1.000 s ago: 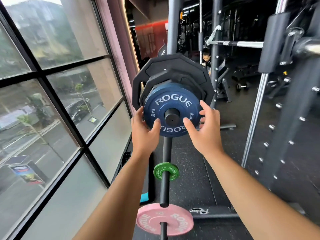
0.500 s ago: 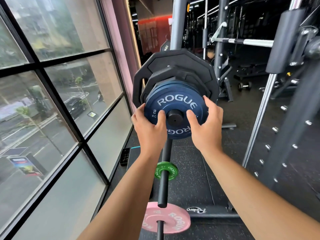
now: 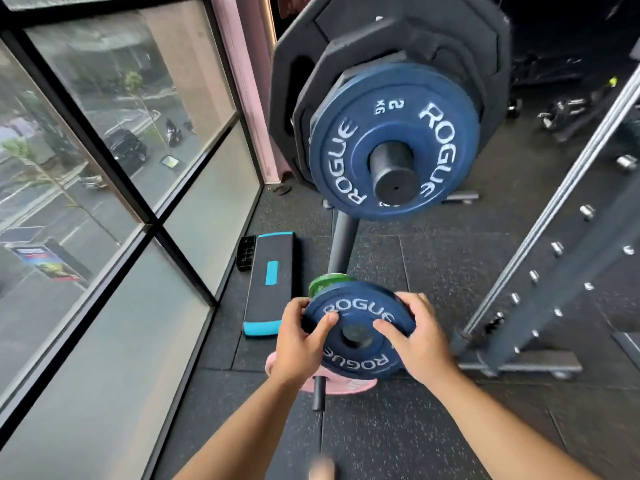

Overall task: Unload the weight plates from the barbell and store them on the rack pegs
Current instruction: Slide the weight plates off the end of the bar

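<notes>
Both my hands hold a small blue ROGUE plate point(image 3: 360, 356) low down, in front of a green plate point(image 3: 325, 284) and above a pink plate point(image 3: 346, 384). My left hand point(image 3: 299, 341) grips its left rim and my right hand point(image 3: 420, 341) its right rim, thumbs on the face. A dark round peg end shows in the plate's hole. Higher up, a second blue 2 kg plate point(image 3: 346, 143) sits on a black sleeve point(image 3: 393, 171), with large black plates point(image 3: 398, 36) behind it.
A dark post point(image 3: 341, 244) runs down from the loaded sleeve to the lower plates. A black and teal step platform point(image 3: 270, 282) lies on the rubber floor by the window point(image 3: 104, 168). A grey rack upright with studs point(image 3: 554, 271) stands at the right.
A blue plate has come off the upper stack and dropped with both hands to the lower peg by the green plate. My view has tilted down and closer.
</notes>
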